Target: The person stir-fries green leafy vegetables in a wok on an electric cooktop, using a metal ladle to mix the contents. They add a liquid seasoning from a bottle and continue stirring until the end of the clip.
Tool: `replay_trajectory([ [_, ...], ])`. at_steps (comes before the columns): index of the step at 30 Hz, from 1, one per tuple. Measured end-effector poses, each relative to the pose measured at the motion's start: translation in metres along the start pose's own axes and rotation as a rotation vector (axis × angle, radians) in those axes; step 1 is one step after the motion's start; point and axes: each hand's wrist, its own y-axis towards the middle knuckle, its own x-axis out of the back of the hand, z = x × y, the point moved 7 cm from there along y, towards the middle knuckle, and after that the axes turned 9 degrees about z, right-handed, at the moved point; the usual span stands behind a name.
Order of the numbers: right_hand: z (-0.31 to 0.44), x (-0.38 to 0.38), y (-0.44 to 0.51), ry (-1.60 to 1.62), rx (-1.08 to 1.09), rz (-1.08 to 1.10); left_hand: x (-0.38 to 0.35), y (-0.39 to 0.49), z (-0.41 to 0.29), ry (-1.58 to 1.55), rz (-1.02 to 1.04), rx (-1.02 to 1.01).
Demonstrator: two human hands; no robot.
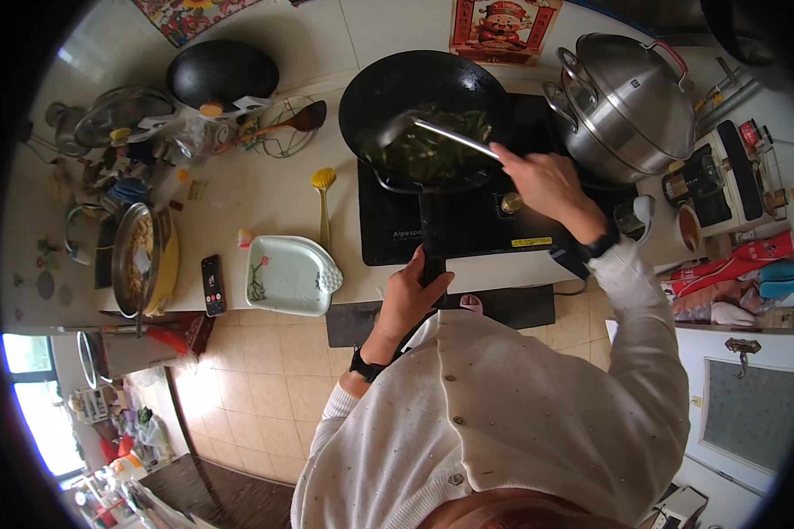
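A black wok (pixel 368 99) is on the black glass cooktop (pixel 387 211), tilted up at its far side. Chopped green vegetables (pixel 440 155) lie in its lower part. My left hand (pixel 407 291) grips the end of the wok's long dark handle (pixel 431 215), near the counter's front edge. In my right hand (pixel 546 185) is the metal handle of a cooking utensil (pixel 460 139). Its blurred head is inside the wok at the left of the greens, so I cannot tell whether it is a spatula or a ladle.
Right of the wok stands a lidded stainless steel steamer pot (pixel 622 112). On the left are a pale green dish (pixel 288 278), a yellow-headed brush (pixel 323 182), a phone (pixel 214 284) and a pan of food (pixel 135 258). A wooden spatula (pixel 304 118) lies behind them.
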Motion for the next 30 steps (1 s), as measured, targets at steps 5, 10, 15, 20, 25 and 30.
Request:
replay_trajectory([
  [5, -0.013, 0.056, -0.043, 0.077, -0.022, 0.009, 0.000, 0.001, -0.003, 0.026, -0.014, -0.073],
  [10, -0.013, 0.108, -0.082, 0.207, -0.079, -0.031, 0.000, 0.002, -0.001, 0.025, -0.002, -0.052],
  [15, -0.001, 0.056, -0.061, 0.038, -0.072, 0.049, 0.000, 0.002, -0.001, 0.038, -0.022, -0.065],
  [20, -0.014, -0.011, -0.019, 0.009, -0.185, -0.082, 0.000, 0.001, -0.004, 0.031, -0.027, -0.071],
  [25, -0.048, -0.017, -0.016, 0.017, -0.353, -0.224, 0.001, -0.001, -0.007, 0.021, -0.042, -0.065],
  [30, -0.054, -0.019, -0.016, 0.343, -0.312, -0.234, -0.001, 0.000, -0.004, 0.030, -0.042, -0.061],
])
